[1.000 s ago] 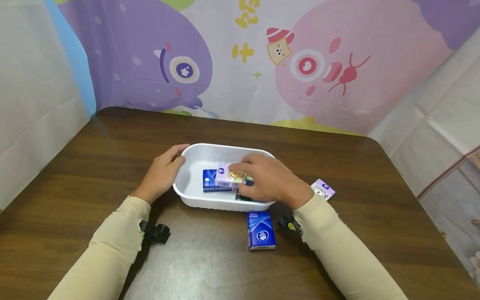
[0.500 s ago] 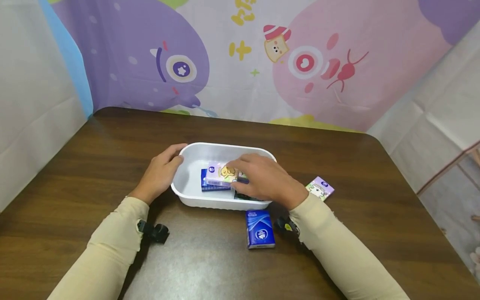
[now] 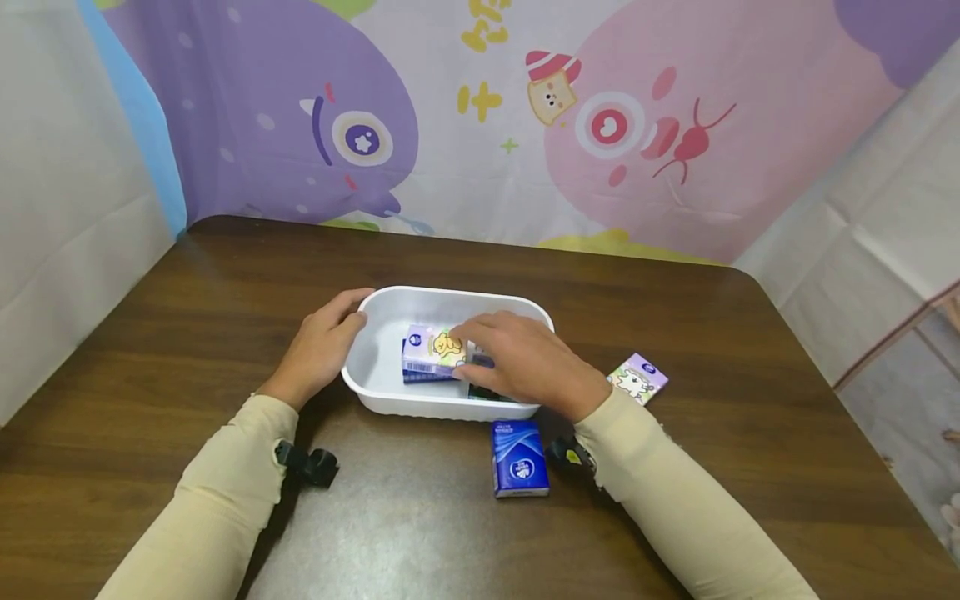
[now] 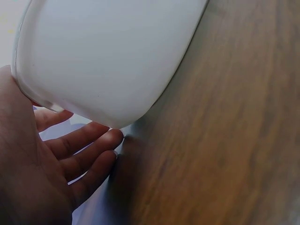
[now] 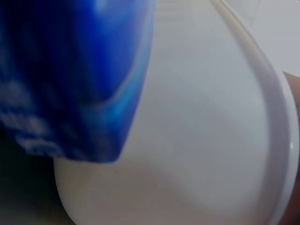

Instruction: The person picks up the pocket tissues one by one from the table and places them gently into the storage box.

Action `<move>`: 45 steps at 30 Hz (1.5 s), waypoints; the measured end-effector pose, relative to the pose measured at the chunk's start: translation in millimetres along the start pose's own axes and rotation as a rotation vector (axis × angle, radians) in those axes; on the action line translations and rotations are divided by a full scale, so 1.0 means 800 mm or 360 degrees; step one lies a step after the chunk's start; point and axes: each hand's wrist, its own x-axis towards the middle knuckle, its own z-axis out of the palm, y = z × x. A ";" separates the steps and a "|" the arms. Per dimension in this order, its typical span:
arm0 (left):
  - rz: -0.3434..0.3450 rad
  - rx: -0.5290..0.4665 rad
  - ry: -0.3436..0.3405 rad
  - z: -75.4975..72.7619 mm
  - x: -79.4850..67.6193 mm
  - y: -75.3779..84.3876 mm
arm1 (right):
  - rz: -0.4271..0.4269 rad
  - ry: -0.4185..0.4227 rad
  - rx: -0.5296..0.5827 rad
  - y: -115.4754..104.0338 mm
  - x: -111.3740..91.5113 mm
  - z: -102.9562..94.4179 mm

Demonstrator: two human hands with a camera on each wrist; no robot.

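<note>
A white oval plastic tub (image 3: 435,407) stands on the table. My left hand (image 3: 315,350) holds its left end, thumb at the rim and fingers against the outer wall, as the left wrist view shows. Inside the tub, my right hand (image 3: 528,362) pinches the right end of a purple tissue pack (image 3: 429,348) with a yellow cartoon bear. That pack lies over a blue tissue pack (image 3: 429,377), whose front edge shows. A dark pack (image 3: 486,392) lies partly hidden beneath the right hand. In the right wrist view, the tub wall (image 5: 201,122) hides most of this hand.
Another blue tissue pack (image 3: 520,458) lies on the brown table (image 3: 390,517) just in front of the tub, large and blurred in the right wrist view. To the right, partly behind the right wrist, is a purple tissue pack (image 3: 637,381) with a white character. A cartoon cloth (image 3: 480,183) hangs behind.
The right hand has moved the purple bear pack leftward, so it now covers most of the blue pack in the tub. The left hand keeps its place on the tub.
</note>
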 end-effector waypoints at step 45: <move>0.0017 0.0023 0.0016 0.002 0.002 -0.004 | -0.0036 0.0579 0.0075 0.038 -0.063 0.004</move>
